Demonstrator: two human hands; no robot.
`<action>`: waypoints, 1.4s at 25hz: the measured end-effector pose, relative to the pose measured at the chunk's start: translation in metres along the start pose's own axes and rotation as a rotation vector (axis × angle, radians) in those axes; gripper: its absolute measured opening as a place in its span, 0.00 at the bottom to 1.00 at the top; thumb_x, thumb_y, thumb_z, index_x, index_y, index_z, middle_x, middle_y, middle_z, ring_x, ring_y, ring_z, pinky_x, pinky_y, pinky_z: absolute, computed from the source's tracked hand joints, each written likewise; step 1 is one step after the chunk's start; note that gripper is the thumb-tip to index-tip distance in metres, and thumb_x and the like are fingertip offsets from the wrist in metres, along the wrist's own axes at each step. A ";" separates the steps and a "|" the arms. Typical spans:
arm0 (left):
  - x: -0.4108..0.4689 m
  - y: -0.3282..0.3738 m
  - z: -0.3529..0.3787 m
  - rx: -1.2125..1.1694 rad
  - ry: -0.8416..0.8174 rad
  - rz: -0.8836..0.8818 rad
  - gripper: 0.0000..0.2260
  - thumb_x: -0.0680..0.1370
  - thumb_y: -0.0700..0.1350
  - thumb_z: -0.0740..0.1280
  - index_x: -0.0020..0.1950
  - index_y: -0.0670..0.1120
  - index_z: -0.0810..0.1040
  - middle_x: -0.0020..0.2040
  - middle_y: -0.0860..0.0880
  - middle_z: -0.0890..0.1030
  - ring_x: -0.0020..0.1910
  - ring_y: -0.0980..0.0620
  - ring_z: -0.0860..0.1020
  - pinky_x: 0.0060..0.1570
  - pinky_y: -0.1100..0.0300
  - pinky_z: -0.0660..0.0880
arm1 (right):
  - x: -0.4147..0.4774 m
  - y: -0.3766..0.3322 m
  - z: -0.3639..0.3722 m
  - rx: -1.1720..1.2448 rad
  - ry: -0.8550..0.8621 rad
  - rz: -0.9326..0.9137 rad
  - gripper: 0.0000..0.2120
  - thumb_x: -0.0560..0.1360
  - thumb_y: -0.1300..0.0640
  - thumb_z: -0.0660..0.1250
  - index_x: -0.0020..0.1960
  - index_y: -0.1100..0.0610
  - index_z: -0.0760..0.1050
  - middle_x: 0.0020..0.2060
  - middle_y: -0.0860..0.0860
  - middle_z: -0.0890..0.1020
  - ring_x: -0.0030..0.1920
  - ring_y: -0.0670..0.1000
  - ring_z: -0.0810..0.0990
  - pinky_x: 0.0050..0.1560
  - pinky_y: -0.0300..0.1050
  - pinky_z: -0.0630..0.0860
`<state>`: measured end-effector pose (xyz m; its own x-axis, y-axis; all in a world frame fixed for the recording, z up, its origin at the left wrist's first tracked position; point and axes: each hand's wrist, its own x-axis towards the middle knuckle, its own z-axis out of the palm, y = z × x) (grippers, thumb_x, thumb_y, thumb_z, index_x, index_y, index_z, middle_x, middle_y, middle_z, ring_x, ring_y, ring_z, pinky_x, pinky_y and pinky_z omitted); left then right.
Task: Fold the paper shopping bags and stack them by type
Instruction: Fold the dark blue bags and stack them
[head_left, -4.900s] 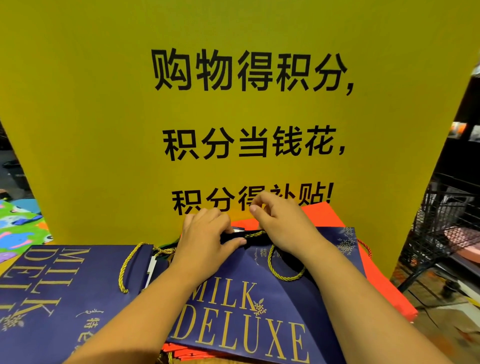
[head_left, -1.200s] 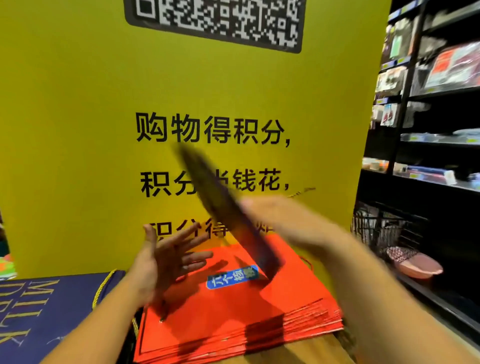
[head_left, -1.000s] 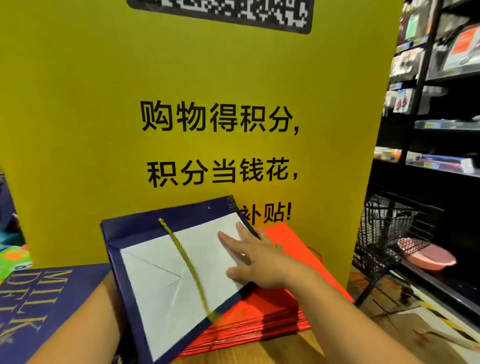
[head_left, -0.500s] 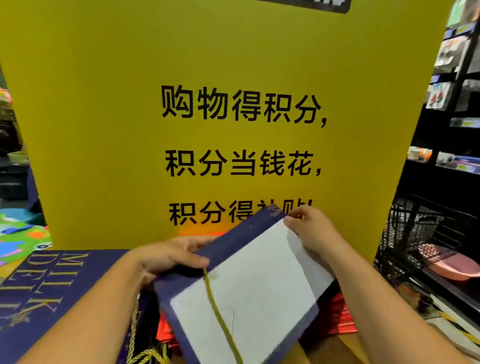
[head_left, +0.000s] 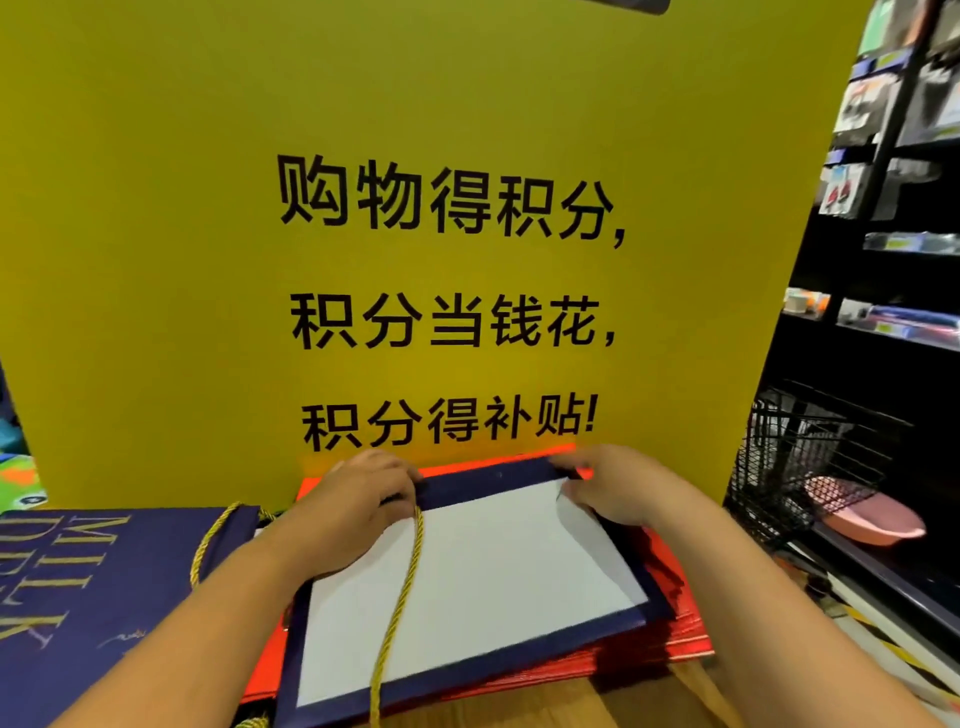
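A flattened navy paper bag lies on a stack of red paper bags, with its white panel facing up. A gold rope handle trails across that panel toward me. My left hand grips the bag's far navy edge where the rope starts. At the far right corner of the same edge, my right hand curls its fingers round it. To the left lies a stack of navy bags with gold lettering and a gold rope loop.
A tall yellow sign board stands right behind the stacks. A black wire basket and a pink basin sit low at the right, below dark store shelves. Wooden tabletop shows in front of the red stack.
The navy bag was lifted and flipped over, white panel up, then lowered from a tilt to lie flat on the red stack. Both hands moved to its far edge.
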<state>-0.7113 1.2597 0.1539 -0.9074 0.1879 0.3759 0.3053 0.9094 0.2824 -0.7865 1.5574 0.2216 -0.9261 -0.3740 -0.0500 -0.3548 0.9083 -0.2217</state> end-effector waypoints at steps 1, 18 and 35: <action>0.001 0.001 0.002 -0.073 0.052 -0.057 0.08 0.82 0.51 0.62 0.43 0.61 0.73 0.55 0.60 0.76 0.58 0.58 0.72 0.59 0.54 0.71 | 0.002 -0.006 -0.003 -0.116 -0.009 -0.010 0.21 0.80 0.45 0.64 0.73 0.45 0.71 0.68 0.50 0.77 0.65 0.55 0.75 0.59 0.45 0.73; 0.004 0.088 -0.104 -1.109 0.381 -0.152 0.07 0.81 0.39 0.60 0.49 0.44 0.77 0.33 0.47 0.70 0.30 0.52 0.68 0.36 0.56 0.71 | 0.042 -0.024 0.089 0.190 0.107 -0.325 0.34 0.68 0.30 0.70 0.70 0.41 0.72 0.69 0.42 0.69 0.70 0.53 0.63 0.69 0.50 0.64; 0.051 0.069 -0.013 -0.164 -0.040 -0.342 0.04 0.77 0.45 0.72 0.45 0.54 0.84 0.44 0.57 0.83 0.44 0.60 0.79 0.44 0.65 0.75 | 0.053 -0.012 0.087 0.453 0.222 -0.265 0.14 0.80 0.53 0.67 0.64 0.53 0.78 0.54 0.49 0.72 0.59 0.51 0.74 0.61 0.43 0.70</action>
<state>-0.7323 1.3275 0.2040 -0.9745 -0.0991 0.2012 0.0216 0.8514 0.5240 -0.8201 1.5100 0.1364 -0.8349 -0.4853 0.2597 -0.5338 0.5990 -0.5969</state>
